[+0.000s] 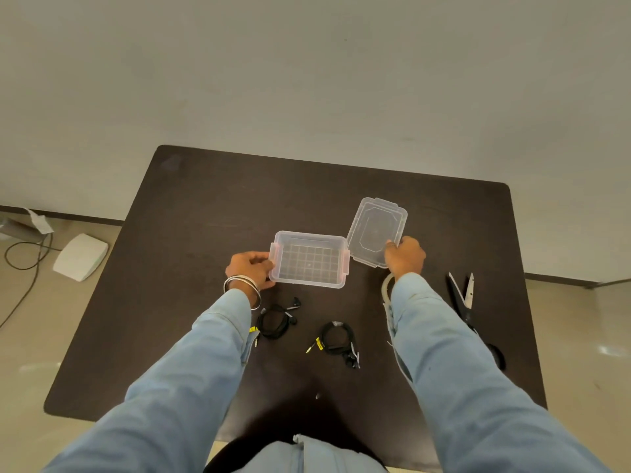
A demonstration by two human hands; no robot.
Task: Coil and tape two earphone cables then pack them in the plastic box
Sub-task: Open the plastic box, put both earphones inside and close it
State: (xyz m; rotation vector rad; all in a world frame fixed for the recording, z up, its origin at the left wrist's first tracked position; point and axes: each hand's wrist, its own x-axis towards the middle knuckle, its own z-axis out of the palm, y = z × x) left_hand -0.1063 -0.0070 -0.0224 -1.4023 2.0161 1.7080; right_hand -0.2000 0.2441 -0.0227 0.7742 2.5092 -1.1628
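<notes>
A clear plastic box [309, 259] stands open and empty on the dark table [205, 216]. My left hand [251, 268] grips its left end. My right hand [404, 257] holds the clear lid [375, 228], tilted just right of the box. Two coiled black earphone cables lie nearer to me: one [276, 319] beside my left sleeve, the other [336, 339] in the middle. A roll of tape [386, 288] peeks out from under my right wrist.
Black-handled scissors [464, 302] lie open on the table to the right of my right arm. On the floor to the left sit a white device [80, 256] and a black cord [24, 254]. The wall stands behind the table.
</notes>
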